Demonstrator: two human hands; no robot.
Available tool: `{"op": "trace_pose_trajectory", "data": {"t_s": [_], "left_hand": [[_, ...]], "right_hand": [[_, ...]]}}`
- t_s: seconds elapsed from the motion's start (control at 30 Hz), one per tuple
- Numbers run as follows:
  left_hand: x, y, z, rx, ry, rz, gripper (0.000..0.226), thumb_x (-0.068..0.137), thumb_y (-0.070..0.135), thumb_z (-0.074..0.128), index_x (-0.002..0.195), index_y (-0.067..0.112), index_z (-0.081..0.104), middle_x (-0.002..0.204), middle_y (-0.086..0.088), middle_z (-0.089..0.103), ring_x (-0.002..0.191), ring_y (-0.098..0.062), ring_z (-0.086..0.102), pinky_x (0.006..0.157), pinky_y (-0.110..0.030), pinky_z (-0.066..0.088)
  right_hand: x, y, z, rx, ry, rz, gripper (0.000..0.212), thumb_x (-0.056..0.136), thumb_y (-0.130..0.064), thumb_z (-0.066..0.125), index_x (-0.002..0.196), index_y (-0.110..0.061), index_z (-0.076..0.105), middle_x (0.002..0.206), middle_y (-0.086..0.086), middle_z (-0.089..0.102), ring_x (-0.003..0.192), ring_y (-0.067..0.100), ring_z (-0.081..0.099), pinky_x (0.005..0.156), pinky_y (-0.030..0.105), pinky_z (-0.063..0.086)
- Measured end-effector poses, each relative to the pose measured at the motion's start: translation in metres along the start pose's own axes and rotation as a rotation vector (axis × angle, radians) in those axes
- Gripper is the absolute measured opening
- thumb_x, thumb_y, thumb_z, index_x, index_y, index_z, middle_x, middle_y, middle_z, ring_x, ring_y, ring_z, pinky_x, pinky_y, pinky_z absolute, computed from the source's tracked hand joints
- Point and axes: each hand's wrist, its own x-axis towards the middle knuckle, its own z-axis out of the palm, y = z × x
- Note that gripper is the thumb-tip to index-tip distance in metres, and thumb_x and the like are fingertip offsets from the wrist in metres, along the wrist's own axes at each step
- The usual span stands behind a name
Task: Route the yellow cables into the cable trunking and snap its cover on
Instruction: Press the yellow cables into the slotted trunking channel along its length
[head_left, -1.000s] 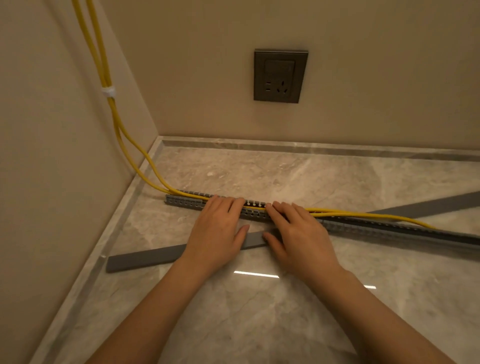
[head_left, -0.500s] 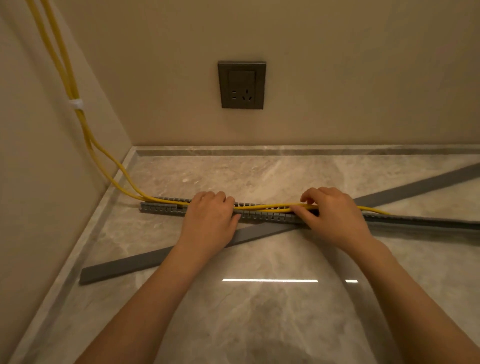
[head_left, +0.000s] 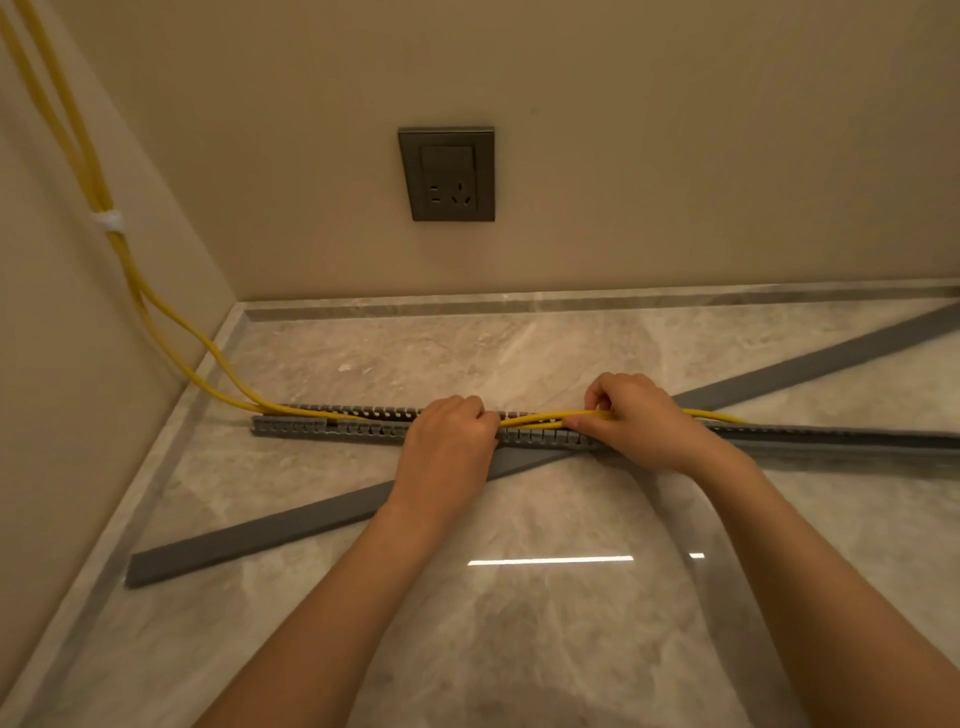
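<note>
Pinches yellow cables (head_left: 540, 418) just above the trunking (head_left: 363, 428) with right hand (head_left: 639, 421); curls left hand (head_left: 447, 447) over the trunking's middle, fingertips hidden, grip impossible to tell. Calls for pressing down along the trunking's left-to-right axis, rightward. Cannot see its right end; cover (head_left: 311, 525) crossing it diagonally

Two cables (head_left: 535, 419), one trunking (head_left: 311, 427), one cover (head_left: 291, 527), one socket (head_left: 448, 174).

No readable text, label or number anywhere.
</note>
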Motion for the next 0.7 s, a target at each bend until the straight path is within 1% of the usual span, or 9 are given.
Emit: {"op": "trace_pose_trajectory", "data": {"t_s": [0.07,0.17,0.23,0.3,0.4,0.47,0.53,0.63,0.7], "left_hand": [[0.001,0.002,0.001,0.009,-0.016,-0.007,0.013,0.060,0.003,0.080,0.060,0.005,0.067,0.054,-0.008,0.061,0.050,-0.026,0.057,0.048,-0.029,0.047],[0.002,0.002,0.004,0.009,-0.032,-0.024,0.013,0.064,0.008,0.079,0.060,0.006,0.067,0.056,-0.008,0.062,0.052,-0.025,0.058,0.047,-0.031,0.047],[0.001,0.000,0.007,-0.013,-0.040,-0.039,0.010,0.074,0.013,0.074,0.070,0.005,0.070,0.066,-0.009,0.066,0.063,-0.027,0.061,0.054,-0.034,0.048],[0.000,-0.001,0.011,-0.026,-0.046,-0.059,0.015,0.085,0.020,0.063,0.085,0.006,0.070,0.080,-0.009,0.068,0.077,-0.027,0.061,0.063,-0.036,0.047],[0.000,-0.001,0.014,-0.016,-0.062,-0.094,0.024,0.093,0.028,0.050,0.099,0.010,0.066,0.095,-0.006,0.066,0.091,-0.025,0.059,0.072,-0.036,0.046],[0.001,0.000,0.015,-0.008,-0.076,-0.117,0.026,0.094,0.030,0.046,0.103,0.013,0.063,0.099,-0.004,0.065,0.094,-0.023,0.058,0.075,-0.035,0.046],[0.001,-0.002,0.015,-0.017,-0.088,-0.127,0.026,0.095,0.031,0.045,0.104,0.014,0.063,0.101,-0.002,0.064,0.095,-0.022,0.057,0.077,-0.034,0.046],[-0.001,-0.001,0.012,-0.060,-0.082,-0.149,0.023,0.093,0.027,0.048,0.101,0.013,0.064,0.098,-0.002,0.065,0.094,-0.021,0.057,0.076,-0.034,0.046],[-0.002,0.006,0.008,-0.089,-0.039,-0.135,0.016,0.088,0.018,0.056,0.093,0.008,0.066,0.091,-0.006,0.066,0.088,-0.023,0.057,0.072,-0.034,0.046]], "right_hand": [[0.002,-0.002,-0.006,0.002,-0.059,-0.003,0.023,0.083,-0.042,0.063,0.079,-0.022,0.052,0.072,-0.009,0.051,0.070,0.012,0.044,0.063,0.029,0.036],[0.002,-0.008,-0.011,0.011,-0.054,-0.051,0.017,0.082,-0.035,0.065,0.078,-0.021,0.057,0.074,-0.008,0.055,0.067,0.007,0.048,0.059,0.026,0.040],[-0.001,-0.012,-0.014,-0.031,-0.023,-0.095,0.010,0.083,-0.029,0.065,0.080,-0.022,0.058,0.076,-0.009,0.054,0.068,0.005,0.048,0.057,0.022,0.038],[-0.007,-0.015,-0.017,-0.107,0.034,-0.129,0.004,0.084,-0.025,0.062,0.083,-0.022,0.062,0.077,-0.010,0.053,0.072,0.007,0.049,0.060,0.023,0.038],[-0.020,-0.022,-0.016,-0.229,0.135,-0.184,0.014,0.088,-0.025,0.055,0.086,-0.018,0.067,0.079,-0.006,0.056,0.077,0.013,0.051,0.063,0.026,0.037],[-0.030,-0.027,-0.011,-0.363,0.165,-0.227,0.021,0.089,-0.029,0.050,0.087,-0.016,0.067,0.082,-0.001,0.060,0.079,0.018,0.051,0.063,0.028,0.034],[-0.040,-0.032,-0.001,-0.461,0.178,-0.242,0.025,0.089,-0.032,0.048,0.090,-0.015,0.066,0.085,0.002,0.062,0.082,0.021,0.052,0.066,0.031,0.032],[-0.050,-0.034,0.009,-0.437,0.219,-0.205,0.025,0.086,-0.032,0.050,0.093,-0.012,0.064,0.087,0.006,0.063,0.083,0.025,0.055,0.070,0.034,0.038],[-0.053,-0.033,0.014,-0.402,0.243,-0.169,0.027,0.085,-0.033,0.051,0.099,-0.013,0.062,0.089,0.005,0.062,0.084,0.024,0.056,0.070,0.033,0.040]]}}
